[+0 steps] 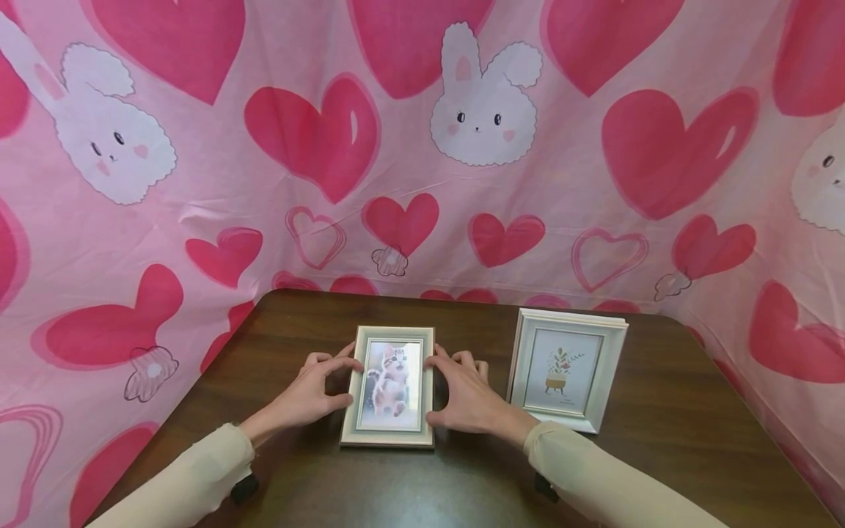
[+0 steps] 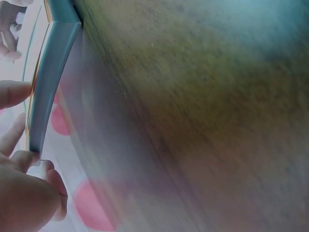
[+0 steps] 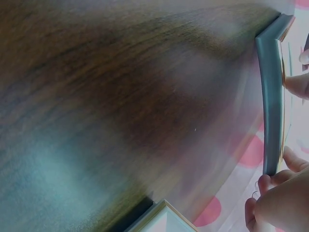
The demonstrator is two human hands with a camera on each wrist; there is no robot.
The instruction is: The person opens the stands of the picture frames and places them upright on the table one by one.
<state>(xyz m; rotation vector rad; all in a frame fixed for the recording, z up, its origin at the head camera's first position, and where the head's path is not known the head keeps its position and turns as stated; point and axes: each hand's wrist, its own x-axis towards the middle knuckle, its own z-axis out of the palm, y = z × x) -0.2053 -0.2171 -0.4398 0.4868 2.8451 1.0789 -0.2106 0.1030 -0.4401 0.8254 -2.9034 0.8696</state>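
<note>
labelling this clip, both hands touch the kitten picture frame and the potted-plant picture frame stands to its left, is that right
Not left: the head view shows the potted-plant picture frame standing right of the kitten picture frame.

Desk (image 1: 389, 488): one. Kitten picture frame (image 1: 391, 389): one. Potted-plant picture frame (image 1: 561, 374): one, right; whether another stands behind it, unclear. Grips: two, left hand (image 1: 300, 392) and right hand (image 1: 472, 392). Sleeves (image 1: 191, 469): two. Rabbits (image 1: 485, 132) on printed cloth (image 1: 409, 161): three.

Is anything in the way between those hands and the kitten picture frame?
Nothing visible is: the left hand and right hand both hold the kitten frame by its side edges. The plant-picture frame stands off to the right, not between.
</note>
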